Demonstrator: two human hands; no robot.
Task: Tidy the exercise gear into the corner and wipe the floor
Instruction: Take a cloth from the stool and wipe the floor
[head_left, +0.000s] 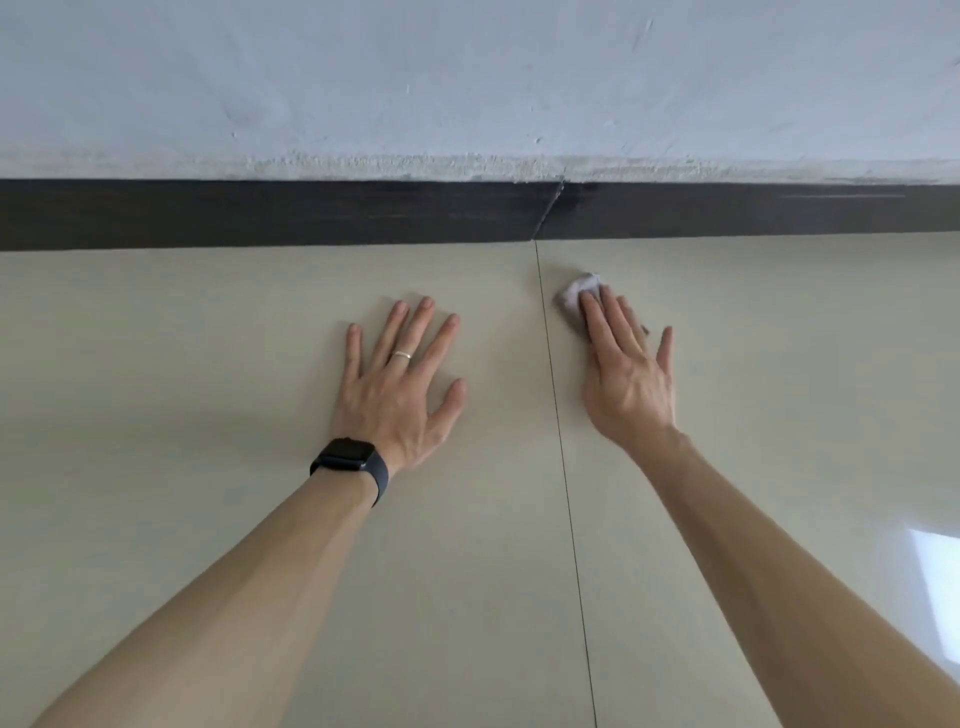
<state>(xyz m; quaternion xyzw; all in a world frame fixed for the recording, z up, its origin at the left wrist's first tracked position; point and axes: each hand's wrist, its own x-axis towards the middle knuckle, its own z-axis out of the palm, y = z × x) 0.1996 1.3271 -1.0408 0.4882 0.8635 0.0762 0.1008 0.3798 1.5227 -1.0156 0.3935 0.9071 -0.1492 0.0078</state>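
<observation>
pale tiled floor (208, 322), dark skirting (260, 213), white wall (467, 78).

In front of me stands a pale bluish-white plastered wall (467, 78), scuffed and marked in places. Along its foot runs a rough, grainy band of bare grey plaster (363, 163). Below that sits a dark brown, nearly black skirting board (260, 215), running the full width of my view, with a slanted joint (549, 210) right of centre where two lengths meet. A black smartwatch with a black strap (347, 455) sits on my left wrist, and I wear a thin silver ring (401, 355).
</observation>
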